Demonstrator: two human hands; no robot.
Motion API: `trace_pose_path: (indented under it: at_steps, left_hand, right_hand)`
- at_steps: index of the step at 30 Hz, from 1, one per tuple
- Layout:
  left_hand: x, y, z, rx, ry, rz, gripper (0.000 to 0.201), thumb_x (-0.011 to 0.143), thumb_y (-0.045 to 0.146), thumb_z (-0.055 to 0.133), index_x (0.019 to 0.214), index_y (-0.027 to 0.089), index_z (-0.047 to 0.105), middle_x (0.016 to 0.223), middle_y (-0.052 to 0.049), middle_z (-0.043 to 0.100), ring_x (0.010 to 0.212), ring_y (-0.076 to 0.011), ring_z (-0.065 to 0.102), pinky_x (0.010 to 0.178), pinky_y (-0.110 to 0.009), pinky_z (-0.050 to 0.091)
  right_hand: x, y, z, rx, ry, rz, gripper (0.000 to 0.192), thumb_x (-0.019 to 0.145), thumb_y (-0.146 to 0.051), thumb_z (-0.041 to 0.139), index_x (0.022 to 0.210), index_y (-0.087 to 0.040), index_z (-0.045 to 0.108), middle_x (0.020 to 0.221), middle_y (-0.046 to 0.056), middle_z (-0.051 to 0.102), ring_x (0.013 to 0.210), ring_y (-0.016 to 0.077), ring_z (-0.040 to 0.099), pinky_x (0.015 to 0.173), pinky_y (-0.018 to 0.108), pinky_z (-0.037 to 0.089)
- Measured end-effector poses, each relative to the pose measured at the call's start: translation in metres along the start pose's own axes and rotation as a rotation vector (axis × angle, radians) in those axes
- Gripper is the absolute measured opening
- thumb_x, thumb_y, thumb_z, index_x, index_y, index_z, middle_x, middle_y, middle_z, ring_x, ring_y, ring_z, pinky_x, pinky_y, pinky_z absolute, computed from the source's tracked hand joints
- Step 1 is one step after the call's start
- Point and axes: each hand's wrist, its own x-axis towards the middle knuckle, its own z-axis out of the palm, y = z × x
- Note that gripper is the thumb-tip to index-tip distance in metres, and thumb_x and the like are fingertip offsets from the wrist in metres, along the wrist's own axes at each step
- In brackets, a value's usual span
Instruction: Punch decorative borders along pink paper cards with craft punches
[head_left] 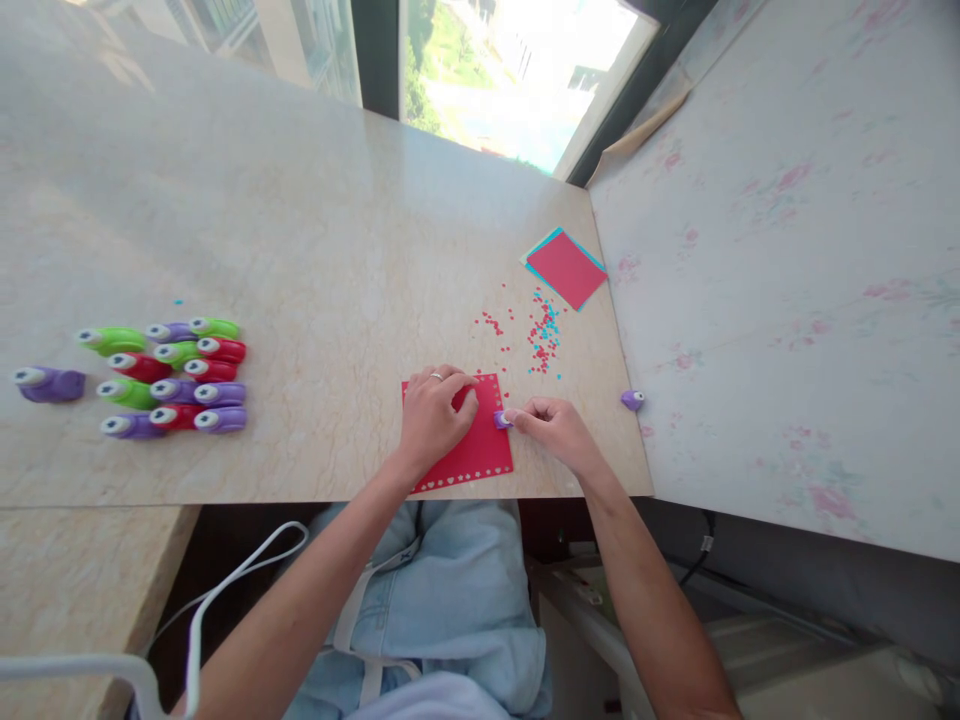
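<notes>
Left hand (433,412) pressed flat on red paper (469,450) at table (300,250) near edge, right hand (551,425) pinch grip on small purple punch (501,419) at paper's right edge; best kept square to it

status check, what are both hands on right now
Left hand flat on red paper sheet, pinning it. Right hand pinching small purple punch at sheet's right edge. Punched confetti scattered beyond; nothing in the way.

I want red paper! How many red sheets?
2: one punched red sheet under the left hand, one plain red sheet atop a blue sheet; others may hide beneath.
</notes>
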Motion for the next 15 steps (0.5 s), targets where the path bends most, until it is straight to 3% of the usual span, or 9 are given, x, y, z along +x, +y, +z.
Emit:
trace_pose_path:
  at_steps: [15]
  left_hand:
    - [0.0004,0.0004,-0.0013,-0.012,-0.007,0.013,0.016,0.086,0.022,0.056,0.092,0.022,0.071,0.098,-0.005,0.072,0.095,-0.0239,0.063,0.087,-0.041,0.042]
  right_hand:
    - [0.0097,-0.0009,-0.0047,-0.17,-0.076,-0.077,0.051,0.078,-0.058,0.062,0.053,-0.021,0.037,0.055,-0.005,0.03,0.054,0.0094,0.028,0.051,0.026,0.019]
